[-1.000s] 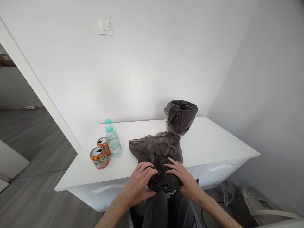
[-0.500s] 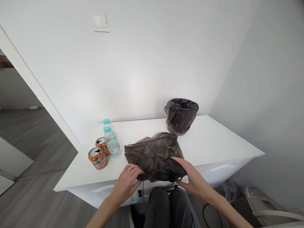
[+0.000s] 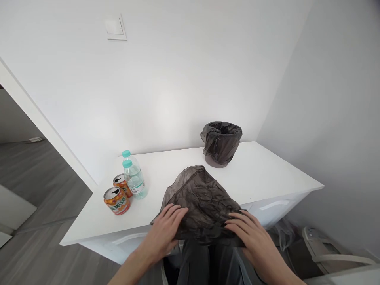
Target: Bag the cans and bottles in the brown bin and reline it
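Note:
A thin black plastic garbage bag (image 3: 204,198) lies crumpled at the front of the white countertop, its near part hanging past the edge over my lap. My left hand (image 3: 162,233) grips its left side, fingers on top and thumb below. On the right side, my right hand (image 3: 252,239) has its fingers laid over the plastic, the thumb hidden beneath. Behind the bag, a small trash bin (image 3: 221,146) stands upright, lined with another black bag folded over its rim.
Two clear bottles (image 3: 135,180) with teal caps stand left of the bag, beside two opened orange drink cans (image 3: 117,201). A white wall backs the countertop (image 3: 267,174). Below at right are a clear plastic bag (image 3: 283,233) and a pale appliance (image 3: 323,247).
Both hands have drawn the bag's near part toward me, over the counter edge. The fingers now lie further over its top. The view has shifted slightly to the right.

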A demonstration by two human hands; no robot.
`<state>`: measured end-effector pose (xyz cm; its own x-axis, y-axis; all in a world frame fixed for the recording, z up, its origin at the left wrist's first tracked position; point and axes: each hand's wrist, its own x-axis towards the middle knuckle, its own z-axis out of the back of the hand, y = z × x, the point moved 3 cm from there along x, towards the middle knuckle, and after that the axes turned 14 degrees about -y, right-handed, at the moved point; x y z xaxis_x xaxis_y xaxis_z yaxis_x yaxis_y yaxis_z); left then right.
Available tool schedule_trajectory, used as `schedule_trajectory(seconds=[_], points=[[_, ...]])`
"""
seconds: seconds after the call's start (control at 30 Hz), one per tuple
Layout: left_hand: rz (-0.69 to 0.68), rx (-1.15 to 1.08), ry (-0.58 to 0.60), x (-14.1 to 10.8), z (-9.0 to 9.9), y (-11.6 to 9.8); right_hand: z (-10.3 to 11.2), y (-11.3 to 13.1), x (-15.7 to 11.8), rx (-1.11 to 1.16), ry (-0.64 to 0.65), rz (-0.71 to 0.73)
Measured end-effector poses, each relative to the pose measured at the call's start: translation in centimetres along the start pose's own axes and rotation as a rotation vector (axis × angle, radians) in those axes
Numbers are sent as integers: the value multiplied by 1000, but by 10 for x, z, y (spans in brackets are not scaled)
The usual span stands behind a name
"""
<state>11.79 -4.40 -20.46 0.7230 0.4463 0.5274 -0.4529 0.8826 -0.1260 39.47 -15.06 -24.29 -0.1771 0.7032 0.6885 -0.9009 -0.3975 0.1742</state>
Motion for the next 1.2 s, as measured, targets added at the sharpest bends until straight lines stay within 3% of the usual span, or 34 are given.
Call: schedule_trajectory(seconds=[0.1,0.2,0.33,0.43,0.53,0.7,0.9,1.07,1.2], points=[[25,-2,5,-6,11,25,21,-24,-9,-10,-4,28],[118,-114,-30,-7,21,33,33,-40,-17,-28,10,14],[210,-216,-144,-11,45,19,26,-49,-14,-15,-32,-41],[187,-192,-231,-25,69,4,16,-44,3,29,-93,-44],[141,-94,-223,-40,81,-1,13,-35,26,85,-162,-11],[137,-10,-106,-44,60,25,26,-26,56,143,-213,118],[68,-11,-103,-36,23,37,51,-25,64,158,-265,175],[138,-42,-49,-37,4,38,42,-33,36,78,-64,165],[59,-60,41,-27,-3,44,21,-57,11,-6,84,128]])
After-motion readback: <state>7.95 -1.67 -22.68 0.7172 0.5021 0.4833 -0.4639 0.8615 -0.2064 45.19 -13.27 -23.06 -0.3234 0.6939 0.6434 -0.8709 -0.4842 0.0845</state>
